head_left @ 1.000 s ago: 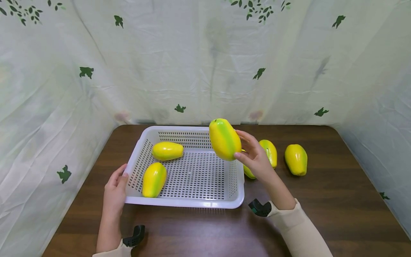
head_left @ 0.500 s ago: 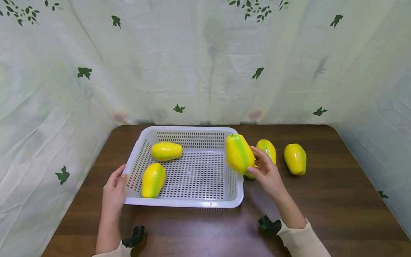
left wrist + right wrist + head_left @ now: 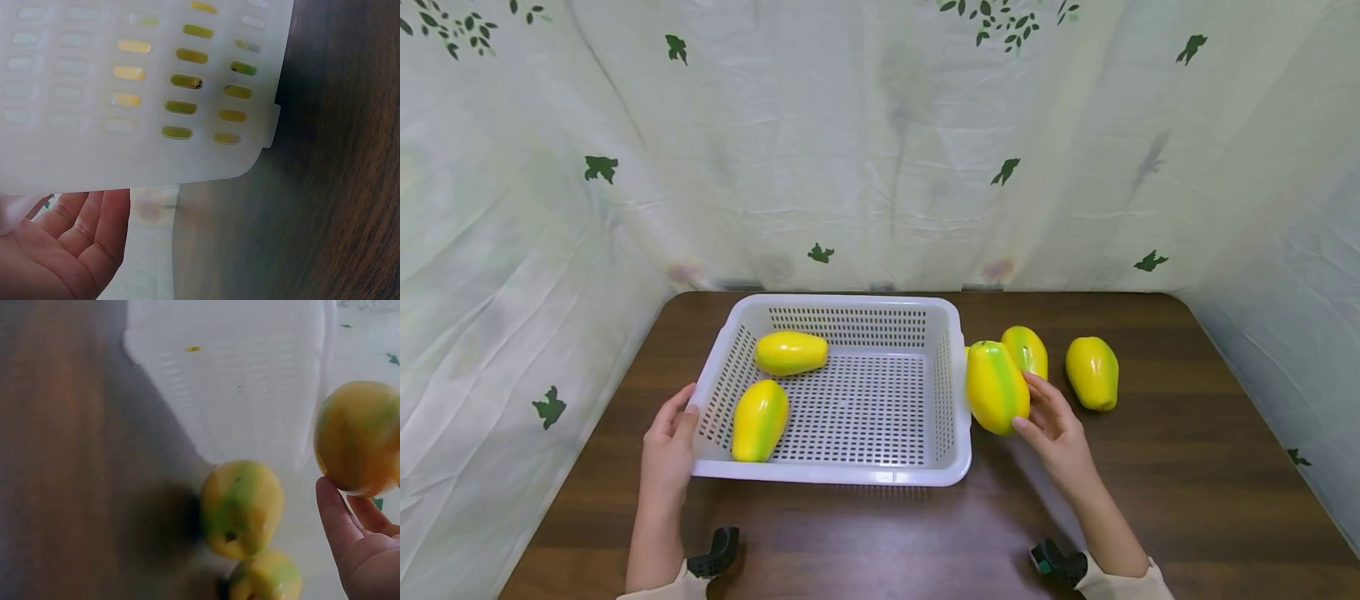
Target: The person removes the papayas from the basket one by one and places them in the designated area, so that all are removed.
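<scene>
**Right hand holds a papaya just outside the basket's right wall**

Nearest the person, the front strip of the brown table (image 3: 865, 542) lies bare between the two forearms, running the full width below the basket's front rim.

The left hand (image 3: 668, 446) rests against the front left corner of the white basket (image 3: 850, 477), fingers fairly straight along the slotted wall and thumb at the rim; in the left wrist view the fingers (image 3: 94, 219) lie relaxed under the basket's rounded corner. Left of this hand only a narrow band of table shows before the curtain (image 3: 512, 292) hangs down over the edge.

The right hand (image 3: 1056, 429) holds a yellow-green papaya (image 3: 996, 386) upright, fingers spread behind it and thumb tip at its lower end. The fruit stands just beside the basket's right wall, outside it; whether its base touches the table cannot be told. In the right wrist view it sits on the fingertips (image 3: 334, 515).

Inside the basket, one papaya (image 3: 760, 419) lies against the left wall near the front and another (image 3: 791, 352) lies toward the back left; the middle and right of the floor are bare mesh.

Behind the held fruit a third papaya (image 3: 1028, 350) lies close, and a fourth (image 3: 1092, 372) lies apart to the right. Beyond that one, open table reaches to the right edge.
</scene>
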Motion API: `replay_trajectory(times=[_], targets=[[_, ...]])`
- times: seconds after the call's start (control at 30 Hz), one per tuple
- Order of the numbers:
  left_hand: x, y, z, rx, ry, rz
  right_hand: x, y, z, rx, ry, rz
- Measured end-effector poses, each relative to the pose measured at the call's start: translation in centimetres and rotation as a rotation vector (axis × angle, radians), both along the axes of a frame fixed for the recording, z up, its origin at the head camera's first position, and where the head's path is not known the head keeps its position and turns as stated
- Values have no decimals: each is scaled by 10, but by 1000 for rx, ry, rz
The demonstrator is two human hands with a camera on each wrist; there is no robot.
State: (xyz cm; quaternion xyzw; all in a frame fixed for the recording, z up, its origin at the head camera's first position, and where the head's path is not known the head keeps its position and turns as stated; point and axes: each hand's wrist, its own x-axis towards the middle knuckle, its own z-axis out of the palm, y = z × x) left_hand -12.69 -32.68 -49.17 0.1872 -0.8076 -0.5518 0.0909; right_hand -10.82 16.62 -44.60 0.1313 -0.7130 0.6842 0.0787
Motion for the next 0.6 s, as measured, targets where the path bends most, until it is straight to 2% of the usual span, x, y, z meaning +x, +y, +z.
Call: replay_trajectory(times=[0.07, 0.13, 0.2, 0.33, 0.4, 0.47, 0.6], targets=[[-1, -2, -4, -15, -6, 7, 6, 3, -5, 15, -38, -11], [0, 0, -1, -27, -10, 12, 12, 4, -10, 35, -80, -21], [4, 7, 11, -20, -15, 9, 19, 5, -15, 52, -129, -26], [16, 28, 47, 20, -14, 6, 29, 7, -24, 73, -216, -33], [19, 36, 57, 22, -19, 10, 32, 7, -28, 80, -253, -33], [20, 37, 58, 12, -27, 27, 34, 8, -32, 90, -288, -35], [16, 27, 44, -1, -15, 4, 39, 8, -36, 119, -356, -48]])
